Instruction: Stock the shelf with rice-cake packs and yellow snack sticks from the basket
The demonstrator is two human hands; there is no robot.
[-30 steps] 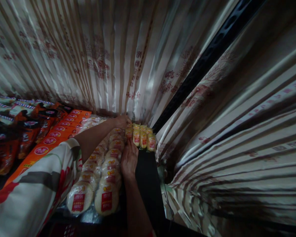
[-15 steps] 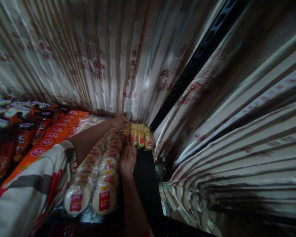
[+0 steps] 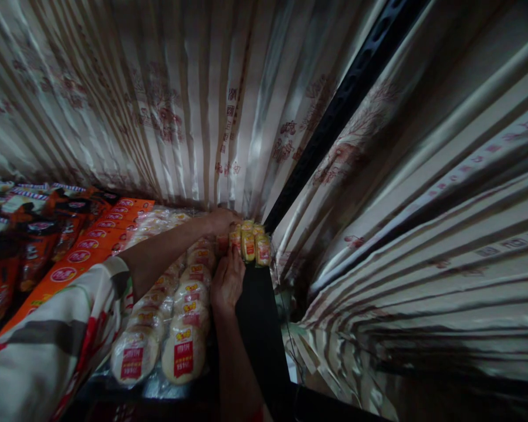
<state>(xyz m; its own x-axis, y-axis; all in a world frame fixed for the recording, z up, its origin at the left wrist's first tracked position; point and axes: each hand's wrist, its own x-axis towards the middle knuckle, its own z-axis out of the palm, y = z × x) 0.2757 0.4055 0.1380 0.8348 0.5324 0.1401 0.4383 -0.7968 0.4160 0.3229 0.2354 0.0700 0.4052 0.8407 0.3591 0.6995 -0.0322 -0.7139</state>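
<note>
A cluster of small yellow snack packs with red labels stands at the back of a dark shelf, against a striped satin curtain. My left hand reaches over the rows and rests on the far left of this cluster. My right hand lies in front of it, fingertips touching the nearest packs. Whether either hand actually grips a pack is hidden. Two rows of round white rice-cracker packs with red labels run under my arms.
Orange boxes lie left of the cracker rows, and dark orange-and-black bags lie further left. A black perforated upright rises at the corner between curtain folds. Shiny wrapped goods sit below right of the shelf.
The yellow packs have been pushed slightly back and closer together toward the curtain corner. Both hands moved with them, and the view drifted a little.
</note>
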